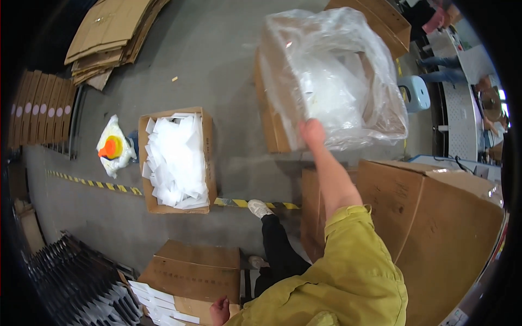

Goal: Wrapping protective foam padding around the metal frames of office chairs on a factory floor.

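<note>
Gripping clear plastic liner (348, 60) at near rim of tilted carton (272, 114) w/ right hand (312, 132), fingers closed on film | left hand (219, 311) rests on low closed box (196, 269), grip unclear | judgement: pull film slowly, keep carton steady.

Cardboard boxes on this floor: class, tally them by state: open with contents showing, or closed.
Open, clear plastic liner bag: 1
Open, white sheets: 1
Closed: 3, large box, box behind the arm, small box
Total: 5
</note>
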`<state>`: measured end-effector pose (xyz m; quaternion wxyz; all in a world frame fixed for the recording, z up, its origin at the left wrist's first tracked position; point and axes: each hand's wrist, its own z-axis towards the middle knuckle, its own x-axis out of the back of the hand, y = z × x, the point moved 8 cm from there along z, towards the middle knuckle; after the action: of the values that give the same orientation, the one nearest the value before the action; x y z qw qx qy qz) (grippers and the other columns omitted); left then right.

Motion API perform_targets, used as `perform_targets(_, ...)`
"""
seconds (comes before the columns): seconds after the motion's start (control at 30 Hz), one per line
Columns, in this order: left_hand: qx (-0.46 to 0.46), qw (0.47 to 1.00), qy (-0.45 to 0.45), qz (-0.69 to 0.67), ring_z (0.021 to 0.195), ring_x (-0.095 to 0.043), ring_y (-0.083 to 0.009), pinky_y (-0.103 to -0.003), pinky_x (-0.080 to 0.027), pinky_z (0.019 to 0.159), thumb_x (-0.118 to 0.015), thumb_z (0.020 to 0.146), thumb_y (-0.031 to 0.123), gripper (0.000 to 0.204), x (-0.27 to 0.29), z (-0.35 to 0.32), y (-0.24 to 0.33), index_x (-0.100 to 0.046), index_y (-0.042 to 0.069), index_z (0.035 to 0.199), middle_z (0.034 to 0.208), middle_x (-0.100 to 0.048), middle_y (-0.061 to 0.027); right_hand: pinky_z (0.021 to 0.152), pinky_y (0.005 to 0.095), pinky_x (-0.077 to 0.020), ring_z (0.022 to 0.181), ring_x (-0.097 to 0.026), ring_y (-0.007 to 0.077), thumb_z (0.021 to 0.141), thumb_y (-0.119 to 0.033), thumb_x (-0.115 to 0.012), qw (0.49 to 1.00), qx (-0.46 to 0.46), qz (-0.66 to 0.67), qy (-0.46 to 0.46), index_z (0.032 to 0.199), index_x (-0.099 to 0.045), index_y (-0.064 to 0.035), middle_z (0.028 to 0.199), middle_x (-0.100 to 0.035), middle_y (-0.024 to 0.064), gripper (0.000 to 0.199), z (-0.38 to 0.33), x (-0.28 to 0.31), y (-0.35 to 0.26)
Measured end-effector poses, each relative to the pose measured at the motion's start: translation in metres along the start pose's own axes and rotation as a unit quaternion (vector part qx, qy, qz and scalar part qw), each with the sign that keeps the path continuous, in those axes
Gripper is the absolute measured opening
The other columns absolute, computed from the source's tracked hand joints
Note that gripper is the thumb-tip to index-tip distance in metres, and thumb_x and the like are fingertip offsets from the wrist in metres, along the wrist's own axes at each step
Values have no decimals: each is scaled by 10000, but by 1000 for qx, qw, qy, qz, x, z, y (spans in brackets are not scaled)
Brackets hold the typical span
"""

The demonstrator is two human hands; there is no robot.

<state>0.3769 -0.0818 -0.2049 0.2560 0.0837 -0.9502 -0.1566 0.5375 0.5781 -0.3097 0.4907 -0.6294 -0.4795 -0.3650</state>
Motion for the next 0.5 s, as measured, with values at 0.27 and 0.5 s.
perform_targets(0.27, 69, 996, 18, -51, 677, -577, -125, -247, -461, 634, -580, 782, 112, 198, -30, -2, -12, -595, -12, 935, 736, -622, -91, 754, 428, -435, 915, -544, 349, 714, -441, -526, 989, -121, -80, 25, 912, -587, 7, 946, -575, 209, 493, 95, 46, 98)
perform_targets(0.5, 95, 994, -49, -11, 806, -599, -232, -308, -460, 719, -546, 788, 255, 261, -56, -14, -34, -598, 79, 974, 852, -624, -106, 766, 450, -411, 912, -531, 383, 783, -399, -430, 990, 14, -141, -6, 860, -595, 34, 903, -563, 255, 469, 197, 30, 92)
